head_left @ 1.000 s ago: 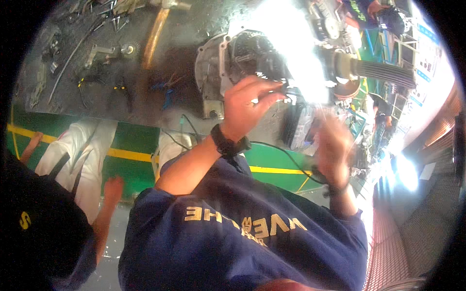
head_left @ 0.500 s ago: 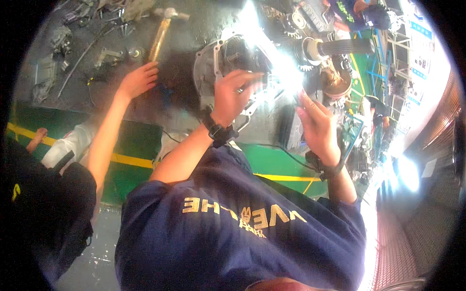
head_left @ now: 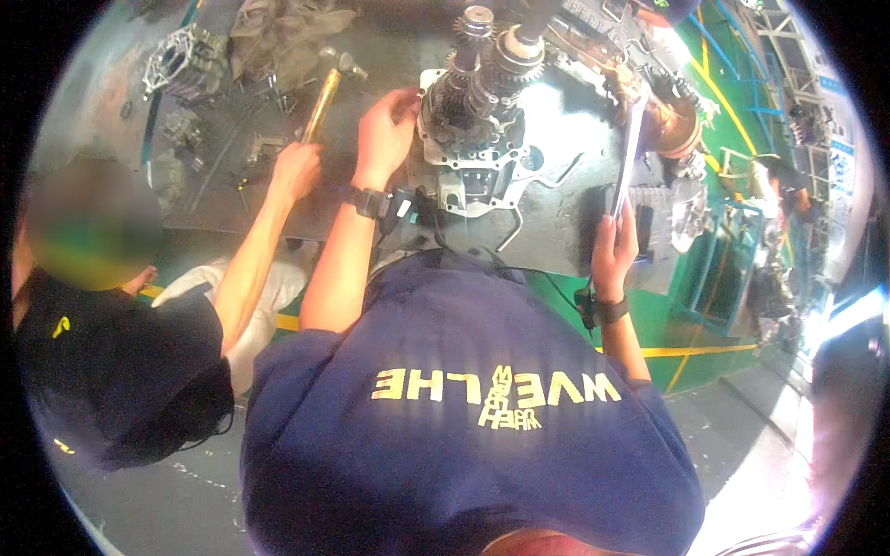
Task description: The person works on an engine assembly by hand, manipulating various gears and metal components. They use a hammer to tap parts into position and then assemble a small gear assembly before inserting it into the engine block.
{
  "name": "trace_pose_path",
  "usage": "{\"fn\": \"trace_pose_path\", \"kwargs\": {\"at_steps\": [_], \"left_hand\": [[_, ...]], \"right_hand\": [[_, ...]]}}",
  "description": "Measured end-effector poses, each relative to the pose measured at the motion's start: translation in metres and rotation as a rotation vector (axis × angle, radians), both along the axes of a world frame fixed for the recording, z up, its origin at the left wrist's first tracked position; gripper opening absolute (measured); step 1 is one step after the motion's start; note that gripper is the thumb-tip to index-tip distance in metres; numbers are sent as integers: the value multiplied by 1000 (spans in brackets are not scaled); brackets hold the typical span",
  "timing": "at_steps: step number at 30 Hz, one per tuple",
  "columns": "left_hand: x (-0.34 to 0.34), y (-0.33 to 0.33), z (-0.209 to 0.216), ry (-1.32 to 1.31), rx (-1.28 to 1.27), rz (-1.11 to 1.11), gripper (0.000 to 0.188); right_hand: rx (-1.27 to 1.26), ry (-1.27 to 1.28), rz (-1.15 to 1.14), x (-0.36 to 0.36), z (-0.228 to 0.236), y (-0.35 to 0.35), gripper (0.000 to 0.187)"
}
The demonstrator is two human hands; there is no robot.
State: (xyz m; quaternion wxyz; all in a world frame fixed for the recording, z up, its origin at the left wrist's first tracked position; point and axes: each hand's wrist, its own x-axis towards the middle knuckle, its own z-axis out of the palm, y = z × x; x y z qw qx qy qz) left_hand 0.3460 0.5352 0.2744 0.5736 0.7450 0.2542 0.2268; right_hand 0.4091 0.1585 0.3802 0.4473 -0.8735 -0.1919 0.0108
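A gearbox (head_left: 468,157) stands on the dark workbench (head_left: 324,199), its upright gear shafts (head_left: 473,79) rising from a flanged metal housing. At the housing's left edge is my left hand (head_left: 385,139), its fingers curled in against the flange. My right hand (head_left: 616,250) is closed round the lower end of a long silvery wrench (head_left: 632,153). The wrench points away from me, to the right of the gearbox and apart from it; its far end lies in front of a brownish gear assembly.
At left, a co-worker's hand (head_left: 297,171) grips a hammer (head_left: 323,104). Behind it lie loose metal parts (head_left: 269,144) and an open casting (head_left: 185,69). A brown drum-shaped part (head_left: 675,128) sits at right, near a dark box (head_left: 640,222). A bent rod (head_left: 514,230) juts from the gearbox toward me.
My right hand has moved right, swinging the wrench off the gearbox. My left hand has gone from above the housing to its left edge. The whole view has shifted.
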Motion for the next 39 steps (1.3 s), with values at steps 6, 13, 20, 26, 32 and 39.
{"fn": "trace_pose_path", "kwargs": {"at_steps": [6, 13, 20, 26, 32, 39], "left_hand": [[15, 8, -36, 267, 89, -259, 42], [30, 13, -19, 349, 316, -419, 50], [8, -19, 11, 349, 225, -254, 50], [-232, -91, -44, 504, 40, 9, 29], [-376, -166, -80, 779, 204, 103, 24], [-490, -344, -127, 325, -598, 655, 14]], "right_hand": [[-137, 146, -278, -20, -107, -70, 44], [-320, 415, -457, -48, -227, -137, 53], [-288, 348, -374, -35, -296, -165, 40], [-505, 321, -249, 18, -333, -178, 38], [-501, 264, -163, 53, -339, -184, 40], [-348, 211, 36, 52, -349, -189, 47]]}}
